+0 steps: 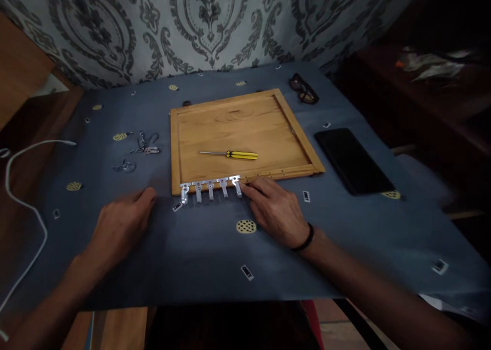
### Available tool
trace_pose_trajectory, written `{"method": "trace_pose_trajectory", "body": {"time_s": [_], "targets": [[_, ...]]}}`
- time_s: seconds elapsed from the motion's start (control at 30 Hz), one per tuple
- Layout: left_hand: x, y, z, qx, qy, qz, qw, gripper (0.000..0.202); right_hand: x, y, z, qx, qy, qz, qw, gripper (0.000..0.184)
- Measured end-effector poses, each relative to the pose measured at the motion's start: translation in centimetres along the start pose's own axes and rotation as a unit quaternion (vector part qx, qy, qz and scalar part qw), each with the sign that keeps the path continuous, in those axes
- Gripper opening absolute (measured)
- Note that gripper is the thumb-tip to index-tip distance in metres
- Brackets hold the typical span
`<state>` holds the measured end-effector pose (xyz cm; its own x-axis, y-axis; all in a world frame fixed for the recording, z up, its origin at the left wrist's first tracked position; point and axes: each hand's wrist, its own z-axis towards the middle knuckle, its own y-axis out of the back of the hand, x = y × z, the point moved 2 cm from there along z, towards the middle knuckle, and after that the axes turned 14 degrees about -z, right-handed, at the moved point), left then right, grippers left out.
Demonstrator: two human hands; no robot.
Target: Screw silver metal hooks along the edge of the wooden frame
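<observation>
A silver metal hook rack [210,186] with several hooks lies along the near edge of a framed wooden panel [230,125], its hooks hanging over the front. My right hand [278,209] has curled fingers, and the fingertips meet the rack's right end at the last hook. On the cloth left of the panel rests my left hand [125,218], closed and apart from the rack; whatever its fingers may hold is hidden. A screwdriver [241,155] with a yellow and black handle lies on the panel, its shaft pointing left.
Small metal pieces [146,148] lie left of the panel on the blue tablecloth [199,268]. At the right are a black phone or tablet [355,160] and dark glasses [304,89]. A white cable [32,206] runs down the left side. Behind hangs a patterned curtain [161,12].
</observation>
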<state>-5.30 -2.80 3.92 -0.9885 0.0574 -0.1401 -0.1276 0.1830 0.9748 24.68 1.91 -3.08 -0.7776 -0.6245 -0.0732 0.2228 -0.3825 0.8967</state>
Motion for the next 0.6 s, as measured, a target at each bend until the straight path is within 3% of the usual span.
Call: {"method": "trace_pose_trajectory", "body": {"time_s": [0.13, 0.27, 0.43, 0.6], "targets": [[0.9, -0.2, 0.0, -0.043, -0.014, -0.221, 0.974, 0.029, 0.0, 0.2, 0.1, -0.013, 0.005, 0.001, 1.000, 0.036], [0.7, -0.6, 0.1, -0.055, 0.020, -0.362, 0.930, 0.029, 0.0, 0.2, 0.1, -0.021, 0.008, 0.001, 1.000, 0.037], [-1.5, 0.7, 1.2, -0.052, 0.004, -0.487, 0.872, 0.021, 0.0, 0.2, 0.1, -0.020, 0.009, -0.001, 1.000, 0.038], [-4.6, 2.6, 3.5, -0.017, -0.047, -0.505, 0.861, 0.015, 0.1, 0.3, 0.2, -0.030, 0.007, -0.006, 0.999, 0.036]]}}
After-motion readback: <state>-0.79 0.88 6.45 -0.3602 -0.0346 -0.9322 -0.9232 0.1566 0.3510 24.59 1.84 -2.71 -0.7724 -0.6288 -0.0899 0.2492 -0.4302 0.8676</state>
